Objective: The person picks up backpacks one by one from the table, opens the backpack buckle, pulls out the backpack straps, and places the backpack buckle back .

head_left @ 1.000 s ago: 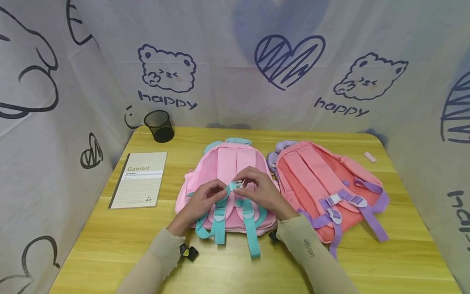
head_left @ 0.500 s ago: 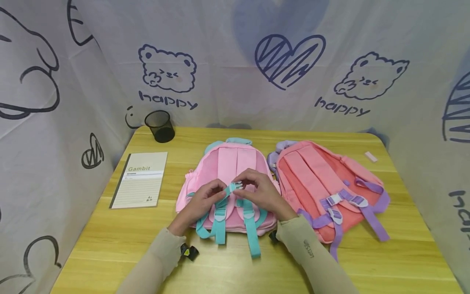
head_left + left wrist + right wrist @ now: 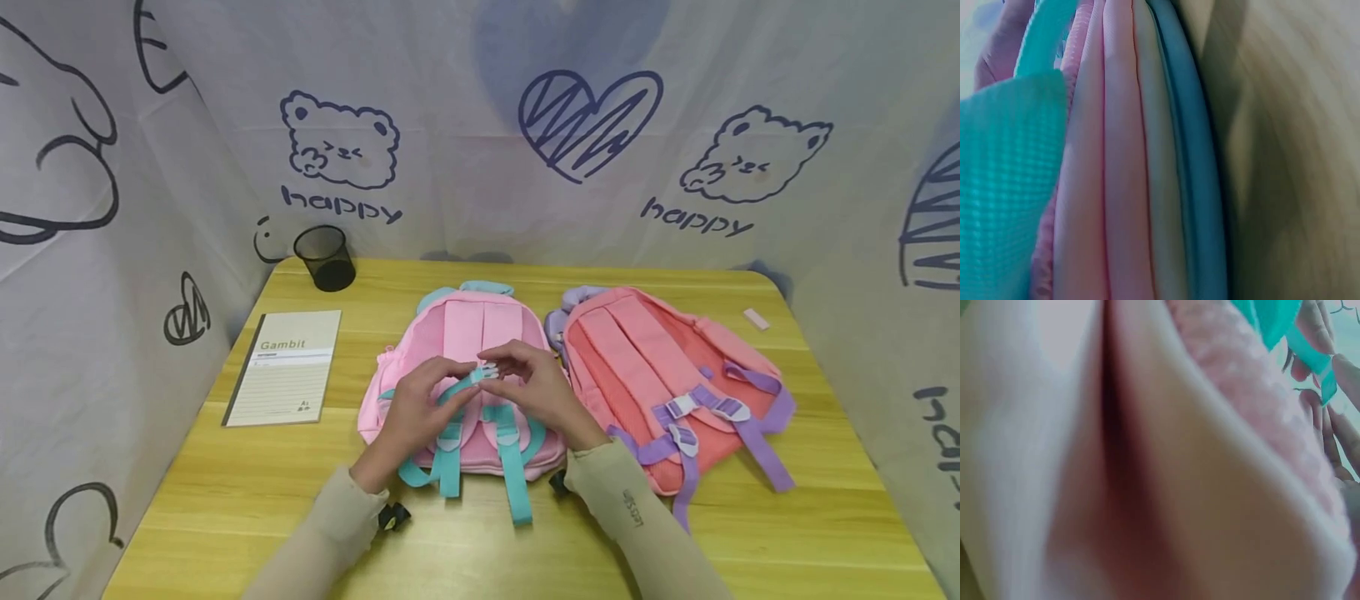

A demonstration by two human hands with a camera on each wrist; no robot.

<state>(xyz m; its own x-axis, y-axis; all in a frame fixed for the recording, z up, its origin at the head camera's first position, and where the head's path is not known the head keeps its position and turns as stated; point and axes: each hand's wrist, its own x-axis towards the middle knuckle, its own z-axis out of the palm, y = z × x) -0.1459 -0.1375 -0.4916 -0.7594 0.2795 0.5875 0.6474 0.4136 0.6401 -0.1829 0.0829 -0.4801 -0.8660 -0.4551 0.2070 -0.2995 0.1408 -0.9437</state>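
Note:
A pink backpack lies with its shoulder straps facing up, in the middle of the table. Over it my left hand pinches a turquoise strap between thumb and forefinger, close to a white plastic buckle with prongs. From the other side, my right hand holds that buckle with its fingertips; they partly hide it. Turquoise webbing between fingers shows at the upper right of the right wrist view. The left wrist view is mostly the backpack's pink side and turquoise mesh.
To the right, touching or nearly touching the pink backpack, lies a coral backpack with purple straps. A notebook is on the left, with a black mesh cup behind it. A small pale pink block sits far right.
My left hand has shifted slightly right and up along the turquoise strap, its fingertips now beside the buckle. The right hand stays almost in place. Both backpacks have not moved.

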